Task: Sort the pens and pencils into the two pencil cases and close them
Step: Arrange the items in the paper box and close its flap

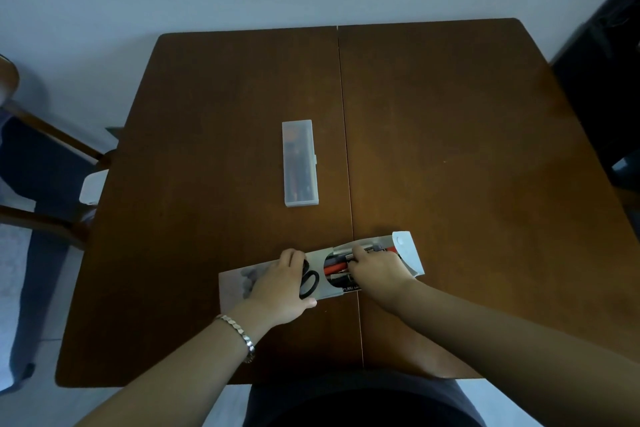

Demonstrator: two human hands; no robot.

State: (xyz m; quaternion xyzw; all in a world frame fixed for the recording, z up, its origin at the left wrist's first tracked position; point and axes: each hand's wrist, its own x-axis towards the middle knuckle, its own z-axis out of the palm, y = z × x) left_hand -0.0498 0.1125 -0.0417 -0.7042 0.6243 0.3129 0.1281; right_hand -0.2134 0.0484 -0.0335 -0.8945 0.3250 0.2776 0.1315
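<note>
A clear plastic pencil case (pixel 300 163) lies shut near the middle of the brown table (pixel 450 135), with dark and orange pencils showing through it. Close to the front edge lies a grey-white pouch pencil case (pixel 325 282), its flap (pixel 407 250) open at the right end. Several pens (pixel 337 267), red and black among them, show through its opening. My left hand (pixel 280 288) presses down on the pouch's left part, thumb at its near edge. My right hand (pixel 375 269) rests on the pens at the open end, fingers curled over them.
A wooden chair (pixel 52 163) with a dark cushion stands left of the table. A dark piece of furniture (pixel 602 87) is at the right. A seam (pixel 346 149) runs down the table's middle. A bracelet (pixel 239 333) is on my left wrist.
</note>
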